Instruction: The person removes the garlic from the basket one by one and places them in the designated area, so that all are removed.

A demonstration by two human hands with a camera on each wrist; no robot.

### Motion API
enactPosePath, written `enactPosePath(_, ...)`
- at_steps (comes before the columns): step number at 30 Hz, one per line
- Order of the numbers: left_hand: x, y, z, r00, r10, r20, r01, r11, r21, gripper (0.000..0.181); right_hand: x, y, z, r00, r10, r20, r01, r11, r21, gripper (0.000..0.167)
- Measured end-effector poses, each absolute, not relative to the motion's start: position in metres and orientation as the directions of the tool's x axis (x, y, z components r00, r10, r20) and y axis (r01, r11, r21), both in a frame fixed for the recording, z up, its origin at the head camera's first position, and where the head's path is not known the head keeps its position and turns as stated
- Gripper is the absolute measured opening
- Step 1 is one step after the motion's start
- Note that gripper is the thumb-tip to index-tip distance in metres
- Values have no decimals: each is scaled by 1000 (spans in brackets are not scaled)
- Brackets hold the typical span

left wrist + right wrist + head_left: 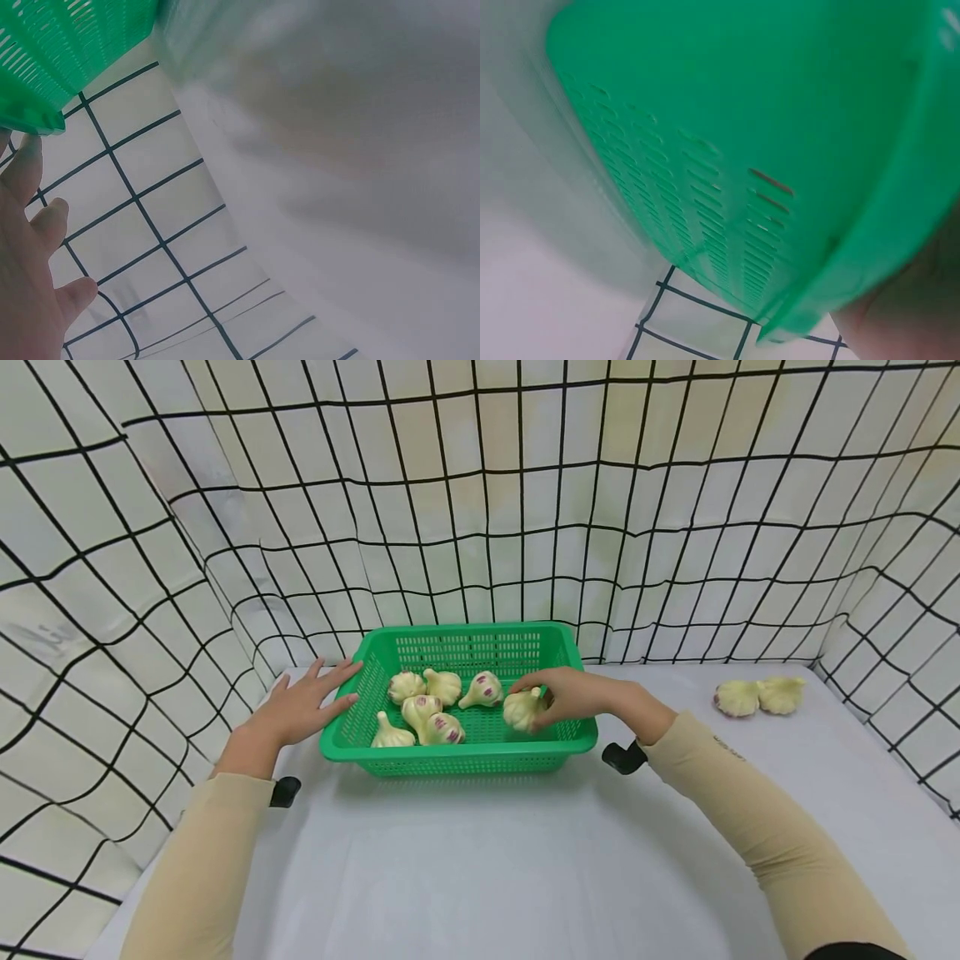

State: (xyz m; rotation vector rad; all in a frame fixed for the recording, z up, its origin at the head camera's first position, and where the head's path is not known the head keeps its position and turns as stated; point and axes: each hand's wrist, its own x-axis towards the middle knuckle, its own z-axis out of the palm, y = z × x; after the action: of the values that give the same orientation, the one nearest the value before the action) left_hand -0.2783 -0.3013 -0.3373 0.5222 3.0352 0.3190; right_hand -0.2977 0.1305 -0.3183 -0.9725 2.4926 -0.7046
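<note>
A green plastic basket [465,760] with slotted walls stands on the white table, holding several garlic bulbs [444,728] mostly in its left half. Inside its right end, my right hand [566,693] grips one garlic bulb [521,711] between thumb and fingers. My left hand [306,702] has its fingers spread and touches the basket's left rim. In the left wrist view, fingers of the left hand [30,247] reach to the basket's edge [45,124]. The right wrist view shows mostly the basket's outer wall [705,112]; the held bulb is hidden there.
Two garlic bulbs [737,698] lie side by side on the table at the far right. A black wire grid [525,535] with white sheeting behind it rises at the back and both sides. The white tabletop [465,860] extends in front of the basket.
</note>
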Motion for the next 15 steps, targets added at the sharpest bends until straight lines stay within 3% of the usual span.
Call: enactPosePath(15,-277,-302,-337,-943,333,-13,322,921,218,70,-291,151,-306,-716,-685,-138,-492,634,-597,68)
